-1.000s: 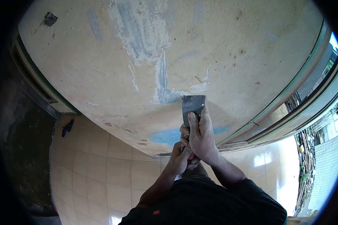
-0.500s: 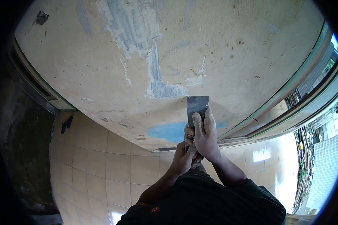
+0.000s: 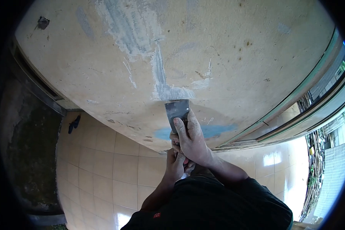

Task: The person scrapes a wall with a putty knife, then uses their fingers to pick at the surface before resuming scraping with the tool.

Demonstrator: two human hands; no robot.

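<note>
A putty knife (image 3: 177, 110) with a wide dark metal blade points up at the wall, its top edge at the lower end of a grey-white filler patch (image 3: 163, 86). My right hand (image 3: 193, 143), dusty and closed, grips it with the thumb lying along the blade. Below, my left hand (image 3: 175, 165) is closed around the lower part of the handle, close against the right hand. Its fingers and most of the handle are partly hidden; a bit of red shows between the hands.
The worn beige wall (image 3: 234, 73) has more filler streaks, a hole (image 3: 43, 22) at upper left and a blue patch (image 3: 218, 131) low down. Dark slippers (image 3: 74, 124) lie on the tiled floor (image 3: 124, 168). At right runs a green-edged window frame (image 3: 291, 97).
Both hands and the putty knife have shifted left along the wall, with the blade now tilted slightly. The view has also shifted a little.
</note>
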